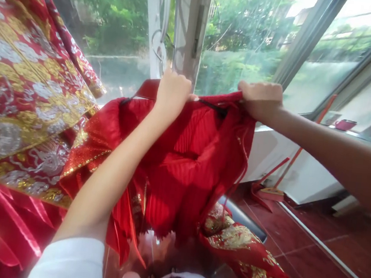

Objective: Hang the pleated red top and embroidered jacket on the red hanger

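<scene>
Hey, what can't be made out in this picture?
Head view:
- Hanger: neck hidden behind the left hand.
- Right hand: finger ends curled out of sight at the red garment.
- Patterned cloth: cut off by the left edge.
- Mug: markings too small.

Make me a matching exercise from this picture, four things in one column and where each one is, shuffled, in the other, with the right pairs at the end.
Things
1 mug
2 broom
3 patterned cloth
4 right hand

Places
A to the left of the red garment
B on the ledge by the windows
C gripping the top edge of the red garment
D with its head down by the red floor

Right pairs
1-B, 2-D, 3-A, 4-C
</scene>
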`<action>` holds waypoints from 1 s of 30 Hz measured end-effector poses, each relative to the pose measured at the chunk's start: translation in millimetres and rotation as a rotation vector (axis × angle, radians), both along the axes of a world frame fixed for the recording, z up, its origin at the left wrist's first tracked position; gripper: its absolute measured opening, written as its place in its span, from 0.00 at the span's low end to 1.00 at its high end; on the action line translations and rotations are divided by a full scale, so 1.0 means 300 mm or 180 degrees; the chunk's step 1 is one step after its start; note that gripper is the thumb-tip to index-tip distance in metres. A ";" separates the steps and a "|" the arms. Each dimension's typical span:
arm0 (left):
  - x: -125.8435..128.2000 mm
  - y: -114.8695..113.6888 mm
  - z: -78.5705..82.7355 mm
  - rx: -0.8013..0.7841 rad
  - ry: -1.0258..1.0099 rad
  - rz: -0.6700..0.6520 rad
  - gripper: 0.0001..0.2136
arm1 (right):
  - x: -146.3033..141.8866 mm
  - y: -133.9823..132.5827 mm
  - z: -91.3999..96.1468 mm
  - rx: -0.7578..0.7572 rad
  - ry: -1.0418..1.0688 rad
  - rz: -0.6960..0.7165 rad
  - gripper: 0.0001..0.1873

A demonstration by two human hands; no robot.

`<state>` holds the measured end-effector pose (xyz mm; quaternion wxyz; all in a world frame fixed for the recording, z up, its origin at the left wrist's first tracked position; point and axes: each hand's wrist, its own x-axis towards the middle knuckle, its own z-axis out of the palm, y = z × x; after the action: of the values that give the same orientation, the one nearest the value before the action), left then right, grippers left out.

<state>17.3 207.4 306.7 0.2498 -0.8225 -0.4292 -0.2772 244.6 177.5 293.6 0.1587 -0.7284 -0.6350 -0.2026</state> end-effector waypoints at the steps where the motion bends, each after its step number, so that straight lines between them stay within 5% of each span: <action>1: 0.002 -0.003 0.003 -0.0017 -0.0014 0.0036 0.14 | 0.003 -0.008 0.011 -0.0193 -0.0010 0.0056 0.08; 3: 0.001 -0.007 0.006 -0.0054 -0.0108 -0.0002 0.14 | 0.007 -0.010 0.033 -0.0484 0.0013 0.0008 0.07; 5: -0.003 -0.011 0.010 -0.0108 -0.0247 -0.0103 0.14 | 0.008 0.000 0.045 -0.0261 0.0032 -0.0230 0.04; 7: -0.008 -0.020 0.012 -0.0099 -0.0267 -0.0119 0.14 | 0.007 0.017 0.045 -0.0014 0.0016 -0.0265 0.11; 12: -0.004 -0.039 0.012 0.0193 0.0285 0.0322 0.16 | 0.040 0.049 0.046 -0.1209 0.0297 0.0636 0.12; 16: 0.004 -0.033 0.010 0.0182 0.0278 0.0381 0.16 | 0.085 0.065 0.088 -0.0885 0.0814 0.0655 0.15; 21: 0.004 -0.032 0.012 0.0068 0.0206 0.0370 0.15 | 0.116 0.060 0.120 -0.1795 0.2169 0.1409 0.21; 24: 0.001 -0.028 0.014 0.0039 0.0174 0.0277 0.16 | 0.105 0.065 0.107 -0.0942 0.2095 0.1081 0.22; 27: 0.001 -0.017 0.012 0.0102 0.0113 0.0186 0.15 | 0.064 0.092 0.079 -0.0174 0.0841 0.0779 0.18; 30: 0.006 -0.009 0.008 0.0153 0.0153 0.0273 0.14 | 0.008 0.105 0.068 0.0070 0.0197 0.0814 0.11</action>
<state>19.0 204.8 309.2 0.2914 -0.8035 -0.4512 -0.2566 247.2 208.9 314.1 0.2107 -0.6456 -0.7152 -0.1651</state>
